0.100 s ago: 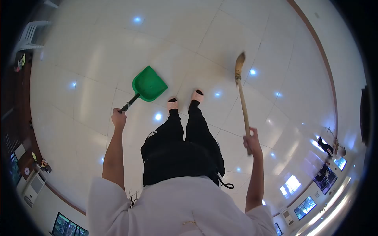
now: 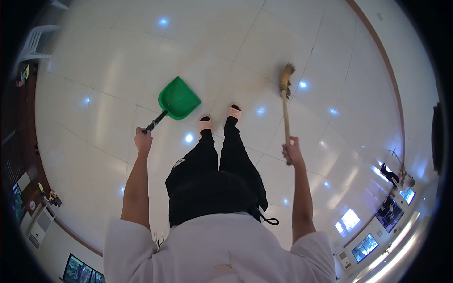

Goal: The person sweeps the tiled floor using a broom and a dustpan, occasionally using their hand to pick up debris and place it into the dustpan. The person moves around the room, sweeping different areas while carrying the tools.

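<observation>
My left hand (image 2: 143, 139) is closed round the black handle of a green dustpan (image 2: 180, 99), whose open edge faces up and to the right. Some small specks show inside the pan. In my right hand (image 2: 293, 151) is the wooden stick of a broom (image 2: 286, 115), gripped near its upper end. The bristle head (image 2: 287, 78) lies against the tiled floor, ahead and to the right of my feet, its bristles bent and splayed. My pink slippers (image 2: 234, 111) stand between the dustpan and the broom.
Pale glossy floor tiles (image 2: 222, 42) reflect ceiling lights. A white plastic chair (image 2: 34, 43) is at the far left, above dark wooden furniture (image 2: 26, 122). A brown baseboard (image 2: 377, 47) runs along the right wall. Another person (image 2: 396, 177) is at the far right.
My right hand has moved forward and slightly left with the broom, and the bristles have bent and spread out. My left hand and the dustpan are nearly where they were.
</observation>
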Tool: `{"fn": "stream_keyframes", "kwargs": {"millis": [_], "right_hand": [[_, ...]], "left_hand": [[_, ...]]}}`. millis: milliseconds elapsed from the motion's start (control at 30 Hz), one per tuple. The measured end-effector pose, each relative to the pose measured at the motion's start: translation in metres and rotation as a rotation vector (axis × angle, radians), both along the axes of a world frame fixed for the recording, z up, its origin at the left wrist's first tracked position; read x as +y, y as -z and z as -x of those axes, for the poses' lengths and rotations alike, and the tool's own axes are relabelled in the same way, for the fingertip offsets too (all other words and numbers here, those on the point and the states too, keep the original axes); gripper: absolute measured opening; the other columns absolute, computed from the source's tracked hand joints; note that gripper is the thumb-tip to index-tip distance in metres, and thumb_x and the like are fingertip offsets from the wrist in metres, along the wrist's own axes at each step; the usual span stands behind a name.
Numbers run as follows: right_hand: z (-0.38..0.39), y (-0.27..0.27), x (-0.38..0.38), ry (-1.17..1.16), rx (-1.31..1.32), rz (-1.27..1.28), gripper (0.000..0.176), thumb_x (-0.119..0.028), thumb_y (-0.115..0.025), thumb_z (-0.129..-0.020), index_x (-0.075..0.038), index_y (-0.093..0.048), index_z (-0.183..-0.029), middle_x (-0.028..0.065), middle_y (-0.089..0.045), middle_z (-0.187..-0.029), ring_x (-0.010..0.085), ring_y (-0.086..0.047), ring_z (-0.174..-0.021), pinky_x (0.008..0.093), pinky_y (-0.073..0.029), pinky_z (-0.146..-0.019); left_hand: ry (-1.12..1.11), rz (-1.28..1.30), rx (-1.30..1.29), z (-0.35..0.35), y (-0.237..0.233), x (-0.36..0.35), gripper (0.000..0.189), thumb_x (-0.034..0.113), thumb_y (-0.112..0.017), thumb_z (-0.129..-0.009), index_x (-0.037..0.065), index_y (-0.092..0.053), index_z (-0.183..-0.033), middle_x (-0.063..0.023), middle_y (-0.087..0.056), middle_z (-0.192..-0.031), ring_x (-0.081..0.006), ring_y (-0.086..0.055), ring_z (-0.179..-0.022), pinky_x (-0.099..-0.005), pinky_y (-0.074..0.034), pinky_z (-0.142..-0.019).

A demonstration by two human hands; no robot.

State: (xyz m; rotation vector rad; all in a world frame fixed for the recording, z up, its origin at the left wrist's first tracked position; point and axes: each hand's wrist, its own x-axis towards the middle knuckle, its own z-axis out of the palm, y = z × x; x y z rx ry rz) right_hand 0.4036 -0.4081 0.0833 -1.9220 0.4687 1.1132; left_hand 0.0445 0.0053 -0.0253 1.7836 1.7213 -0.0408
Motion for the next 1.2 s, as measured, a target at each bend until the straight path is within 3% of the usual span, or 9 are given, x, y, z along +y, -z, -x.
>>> {"fn": "stream_keyframes", "kwargs": {"millis": [233,367,433,533,667,767,833,1033,1200], "right_hand": [[0.122,-0.01,0.04,-0.567,0.061,0.092,0.05,-0.003,-0.05,-0.066,-0.01,-0.023,-0.108,0.006,-0.042,-0.058,0.0158,-0.046,-0.043,0.0297,-0.039,-0.037],[0.125,-0.067,0.063,-0.524,0.308,-0.165,0.048,-0.001,-0.049,-0.067,-0.007,-0.027,-0.11,0.0047,-0.042,-0.057,0.0111,-0.043,-0.041,0.0251,-0.035,-0.036],[0.103,-0.089,0.066,-0.272,0.623,-0.366,0.05,0.001,-0.051,-0.067,-0.006,-0.032,-0.112,0.0058,-0.047,-0.059,0.0096,-0.041,-0.041,0.0228,-0.032,-0.036],[0.074,-0.132,0.055,-0.466,0.507,-0.285,0.052,0.001,-0.053,-0.067,-0.004,-0.037,-0.115,0.0047,-0.047,-0.058,0.0078,-0.039,-0.04,0.0212,-0.031,-0.035],[0.037,-0.19,0.015,-0.379,0.495,-0.164,0.054,0.001,-0.052,-0.069,-0.005,-0.035,-0.12,0.0033,-0.045,-0.057,0.0068,-0.037,-0.039,0.0208,-0.03,-0.035],[0.02,-0.221,-0.022,-0.218,0.415,-0.088,0.058,0.002,-0.05,-0.071,-0.008,-0.032,-0.125,0.0033,-0.045,-0.058,0.0064,-0.037,-0.039,0.0206,-0.029,-0.035],[0.018,-0.229,-0.047,-0.176,0.348,-0.015,0.059,0.002,-0.049,-0.072,-0.01,-0.031,-0.126,0.0033,-0.044,-0.058,0.0064,-0.037,-0.04,0.0207,-0.029,-0.035],[0.013,-0.158,-0.108,-0.165,0.115,0.309,0.072,0.005,-0.044,-0.07,-0.019,-0.018,-0.132,0.001,-0.039,-0.054,0.0085,-0.035,-0.036,0.0239,-0.031,-0.031],[-0.033,-0.024,-0.147,0.123,0.153,0.253,0.021,-0.003,-0.046,-0.073,-0.009,-0.04,-0.093,0.0017,-0.034,-0.048,0.0116,-0.036,-0.034,0.026,-0.033,-0.03]], "left_hand": [[0.102,-0.035,0.155,0.022,-0.041,-0.005,0.02,0.014,-0.057,-0.071,0.004,-0.048,-0.087,-0.0153,-0.058,-0.069,-0.0293,-0.059,-0.064,-0.0386,-0.047,-0.059],[0.093,-0.018,0.252,0.003,-0.062,-0.002,0.021,0.016,-0.057,-0.072,0.006,-0.048,-0.088,-0.0192,-0.059,-0.078,-0.0345,-0.057,-0.075,-0.043,-0.045,-0.066],[0.076,-0.004,0.269,0.002,-0.068,0.0,0.022,0.016,-0.057,-0.072,0.006,-0.049,-0.089,-0.0191,-0.059,-0.078,-0.0344,-0.057,-0.076,-0.0429,-0.045,-0.066],[0.065,-0.031,0.276,0.012,-0.05,0.005,0.022,0.015,-0.057,-0.071,0.006,-0.049,-0.089,-0.016,-0.059,-0.073,-0.0293,-0.059,-0.066,-0.0387,-0.047,-0.061],[0.12,-0.076,0.246,0.026,-0.027,0.003,0.022,0.013,-0.057,-0.071,0.004,-0.049,-0.09,-0.013,-0.06,-0.067,-0.022,-0.06,-0.053,-0.0335,-0.048,-0.054],[0.004,0.031,0.246,0.019,-0.034,0.0,0.023,0.017,-0.059,-0.071,0.008,-0.05,-0.09,-0.0177,-0.059,-0.077,-0.034,-0.058,-0.076,-0.0407,-0.046,-0.066],[-0.004,0.026,0.213,0.022,-0.035,-0.001,0.022,0.016,-0.058,-0.071,0.008,-0.05,-0.089,-0.0169,-0.059,-0.074,-0.033,-0.058,-0.072,-0.04,-0.046,-0.064],[-0.02,-0.001,0.16,0.017,-0.046,-0.008,0.02,0.012,-0.057,-0.072,0.005,-0.048,-0.088,-0.0122,-0.059,-0.064,-0.0235,-0.06,-0.054,-0.0336,-0.047,-0.052],[-0.004,-0.03,0.173,0.012,-0.039,-0.012,0.019,0.013,-0.058,-0.073,0.007,-0.048,-0.088,-0.0102,-0.058,-0.059,-0.0241,-0.059,-0.056,-0.0348,-0.046,-0.052]]}}
